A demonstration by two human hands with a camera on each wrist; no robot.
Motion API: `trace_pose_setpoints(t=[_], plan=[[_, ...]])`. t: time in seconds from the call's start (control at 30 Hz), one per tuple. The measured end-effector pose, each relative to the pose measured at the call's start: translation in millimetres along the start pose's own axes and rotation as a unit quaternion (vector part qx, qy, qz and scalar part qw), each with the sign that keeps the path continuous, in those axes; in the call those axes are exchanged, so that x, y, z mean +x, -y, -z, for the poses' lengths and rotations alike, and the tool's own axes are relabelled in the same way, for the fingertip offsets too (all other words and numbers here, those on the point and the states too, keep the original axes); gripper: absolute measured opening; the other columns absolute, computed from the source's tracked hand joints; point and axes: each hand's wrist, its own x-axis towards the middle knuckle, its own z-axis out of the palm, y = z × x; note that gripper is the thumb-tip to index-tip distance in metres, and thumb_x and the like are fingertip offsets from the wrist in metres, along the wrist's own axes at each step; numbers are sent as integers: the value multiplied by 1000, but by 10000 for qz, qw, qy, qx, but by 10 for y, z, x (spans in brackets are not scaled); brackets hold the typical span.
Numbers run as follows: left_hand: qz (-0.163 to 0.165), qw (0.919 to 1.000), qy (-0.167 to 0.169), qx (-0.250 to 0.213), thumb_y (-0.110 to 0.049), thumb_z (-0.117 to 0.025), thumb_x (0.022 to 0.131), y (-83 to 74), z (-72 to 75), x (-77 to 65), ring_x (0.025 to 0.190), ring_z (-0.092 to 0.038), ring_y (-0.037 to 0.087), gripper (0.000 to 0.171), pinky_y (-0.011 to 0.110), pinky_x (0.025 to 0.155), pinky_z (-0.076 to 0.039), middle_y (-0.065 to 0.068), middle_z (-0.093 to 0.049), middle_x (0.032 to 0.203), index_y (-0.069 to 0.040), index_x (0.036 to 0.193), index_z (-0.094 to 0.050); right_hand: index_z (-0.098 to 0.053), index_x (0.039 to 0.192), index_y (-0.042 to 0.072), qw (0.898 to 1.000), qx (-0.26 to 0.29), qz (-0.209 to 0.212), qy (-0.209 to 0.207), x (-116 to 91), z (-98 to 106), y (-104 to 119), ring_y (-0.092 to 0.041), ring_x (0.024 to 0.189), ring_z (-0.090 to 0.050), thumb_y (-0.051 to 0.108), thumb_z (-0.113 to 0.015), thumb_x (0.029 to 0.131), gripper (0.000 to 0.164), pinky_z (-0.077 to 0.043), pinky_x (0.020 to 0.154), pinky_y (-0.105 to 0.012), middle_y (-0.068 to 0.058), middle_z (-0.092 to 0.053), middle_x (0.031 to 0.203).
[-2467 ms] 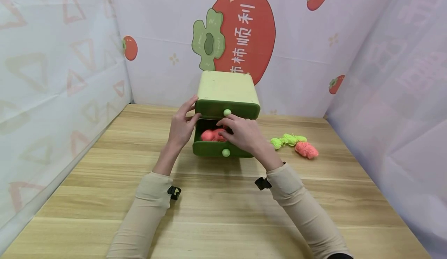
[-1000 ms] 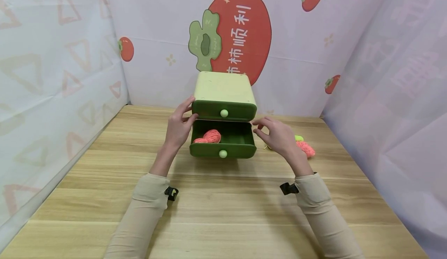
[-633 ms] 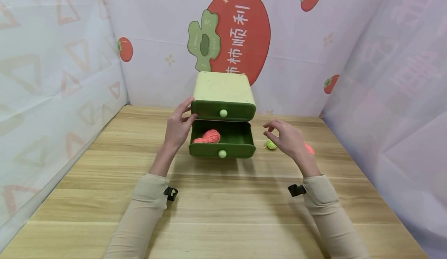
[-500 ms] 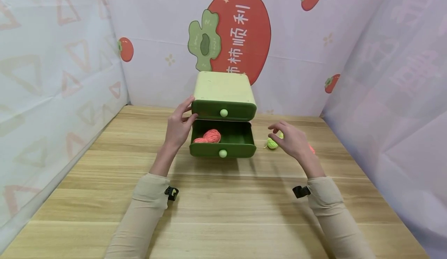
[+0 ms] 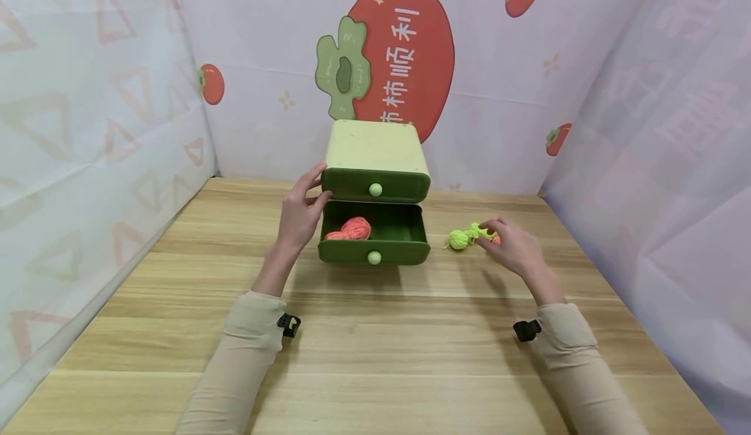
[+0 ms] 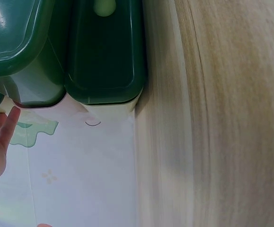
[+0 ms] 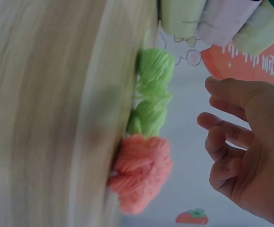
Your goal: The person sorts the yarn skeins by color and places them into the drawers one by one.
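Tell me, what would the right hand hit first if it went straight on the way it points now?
Most likely the green yarn. The right hand points down toward it, with the table beneath, though the gap between is hard to judge.

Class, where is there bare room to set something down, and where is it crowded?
Free: the tabletop between the sleeves; the open drawer, right of its coral yarn. Crowded: around the green yarn, by the right hand.

Green cabinet (image 5: 375, 148), middle drawer (image 5: 346, 252) extended, coral yarn (image 5: 355, 228) inside; lime skein (image 5: 459, 239), coral bundle (image 7: 141, 170) at right.
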Motion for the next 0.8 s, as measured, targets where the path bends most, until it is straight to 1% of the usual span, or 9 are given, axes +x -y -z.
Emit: trace_pose_setpoints(t=[0.1,0.27,0.43,0.53,0.7,0.8], plan=[[49,10000,-30,-1,12,-65,89,7,0,-3,116,-62,42,49,56,85,-59,22,-54,142,6,137,-55,-63,129,10,9998,-116,-110,118,-3,-14,-111,-39,104,-65,33,-64,95,40,-53,73,-59,-15,-62,123],[52,10000,-7,52,12,-65,89,18,-4,-10,116,-62,41,49,54,85,-60,22,-54,142,6,136,-55,-60,133,9,9985,-252,-360,321,-38,-29,-263,-45,110,-61,34,-61,96,45,-52,78,-63,-20,-55,132],[-47,10000,-26,-19,11,-66,88,18,0,-11,115,-63,42,50,54,84,-60,22,-55,142,5,137,-55,-55,137,6,9972,-304,-476,486,-79,-42,-364,-50,114,-56,39,-61,97,53,-51,78,-68,-25,-50,136],[-76,10000,-23,-48,11,-66,88,17,5,-9,115,-63,42,50,54,84,-60,22,-55,142,5,137,-55,-53,138,5,9966,-308,-562,526,-105,-43,-407,-52,115,-55,39,-62,96,55,-49,79,-70,-26,-47,137],[-46,10000,-20,-53,11,-66,88,12,10,-8,116,-63,42,50,53,84,-60,21,-55,143,4,137,-56,-53,136,4,9961,-247,-659,530,-163,-41,-459,-51,109,-57,36,-63,95,53,-49,78,-70,-28,-46,134],[-46,10000,-17,-47,10,-66,89,8,9,-5,116,-62,42,50,54,84,-60,21,-55,143,4,137,-55,-50,138,3,9951,-171,-731,647,-195,-43,-499,-51,104,-58,32,-64,94,55,-50,73,-66,-31,-45,134]])
